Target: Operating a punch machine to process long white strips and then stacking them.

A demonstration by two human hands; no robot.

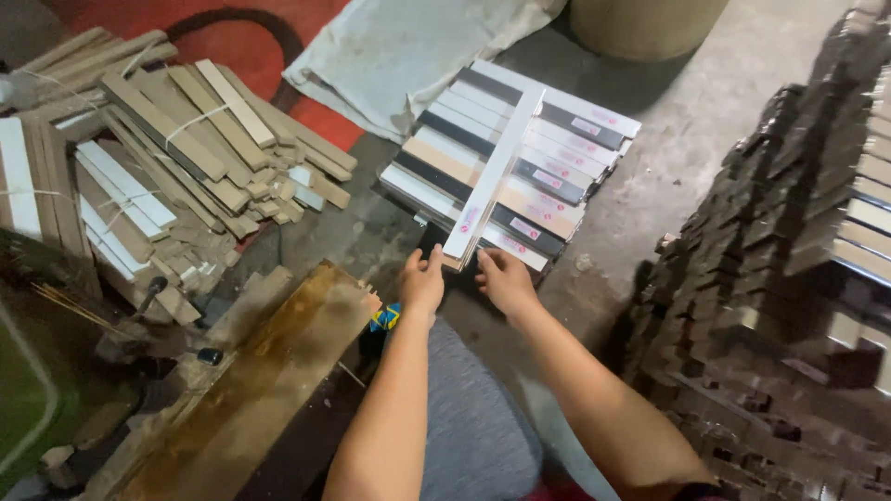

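- The left hand (422, 281) is at the near end of a long white strip (493, 174); its fingers are loosely spread and touch the strip's end, not closed around it.
- The right hand (504, 278) is just beside it, on the right side of the same end, fingers curled at the edge; I cannot tell if it truly pinches the strip.
- The white strip lies diagonally on top of a flat stack of strips (520, 176) in white, beige and dark colours, on the concrete floor (687, 130), and runs from the hands toward the far right.
- To the left lies a worn wooden board (269, 380), and further left a heap of tied wooden strip bundles (176, 158).
- At the far side is a pale cloth (408, 46); on the right stands a tall dark stack of pieces (798, 260).
- Risk, in my judgement: the strip rests across the others with only its near end held, so it may slide or swing sideways and disturb the layer below; the tall stack on the right is close to the right elbow and could be knocked.
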